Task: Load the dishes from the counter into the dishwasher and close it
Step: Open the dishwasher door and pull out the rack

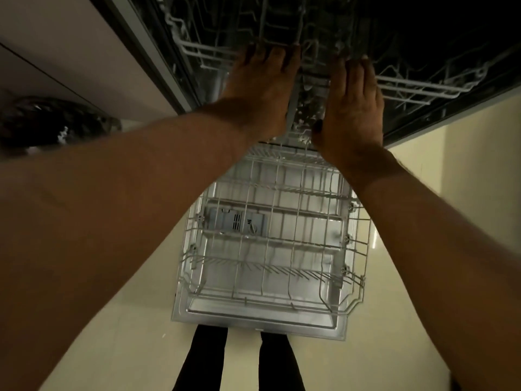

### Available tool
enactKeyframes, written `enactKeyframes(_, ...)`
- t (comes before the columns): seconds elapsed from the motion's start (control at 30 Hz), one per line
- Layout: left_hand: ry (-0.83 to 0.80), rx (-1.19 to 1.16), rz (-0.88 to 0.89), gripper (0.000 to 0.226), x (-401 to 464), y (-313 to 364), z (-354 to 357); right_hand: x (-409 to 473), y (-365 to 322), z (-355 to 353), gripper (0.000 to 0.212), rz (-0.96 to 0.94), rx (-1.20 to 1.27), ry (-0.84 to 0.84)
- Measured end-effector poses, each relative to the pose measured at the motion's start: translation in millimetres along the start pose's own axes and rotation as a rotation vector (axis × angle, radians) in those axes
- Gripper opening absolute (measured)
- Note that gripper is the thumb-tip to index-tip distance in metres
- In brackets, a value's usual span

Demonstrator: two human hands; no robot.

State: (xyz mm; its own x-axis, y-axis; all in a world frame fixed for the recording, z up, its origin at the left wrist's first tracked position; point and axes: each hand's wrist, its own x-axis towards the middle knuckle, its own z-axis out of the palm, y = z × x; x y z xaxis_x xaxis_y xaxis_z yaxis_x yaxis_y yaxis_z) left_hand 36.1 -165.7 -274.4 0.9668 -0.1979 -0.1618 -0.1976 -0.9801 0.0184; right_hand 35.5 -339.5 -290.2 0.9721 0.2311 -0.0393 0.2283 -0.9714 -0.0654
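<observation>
The dishwasher stands open below me. Its lower rack [270,249] is pulled out over the lowered door [259,320] and holds no dishes. The upper rack [408,86] sits in the dark tub interior. My left hand [262,86] lies on the front of the upper rack, fingertips hooked over its wires. My right hand [349,105] lies beside it on the same front edge, fingers bent over the rail. No dishes or counter top are in view.
A pale cabinet front [70,52] flanks the dishwasher on the left, with a dark crumpled object [56,122] below it. My legs [239,362] stand at the door's near edge on a cream floor [394,348]. The detergent dispenser [238,221] shows through the lower rack.
</observation>
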Motion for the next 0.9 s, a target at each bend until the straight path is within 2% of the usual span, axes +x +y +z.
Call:
enactKeyframes(0.1, -0.015, -0.032, -0.024, 0.117, -5.1, 9.1, -3.9, -6.9, -8.5, -1.3, 0.106, 0.048, 0.079, 0.049)
enactKeyframes(0.27, -0.047, -0.007, -0.012, 0.12, -45.3, 20.6, 0.3, -43.7, -19.8, -5.2, 0.103, 0.066, 0.079, -0.002)
enactKeyframes(0.43, -0.238, -0.046, -0.041, 0.124, -104.2, 37.5, 0.3, -101.6, -26.7, -18.5, 0.112, 0.085, 0.058, -0.325)
enactKeyframes(0.9, -0.521, -0.148, -0.04, 0.116, -254.4, 88.2, -8.2, -253.0, -40.4, -66.3, 0.105, 0.026, 0.093, -0.673)
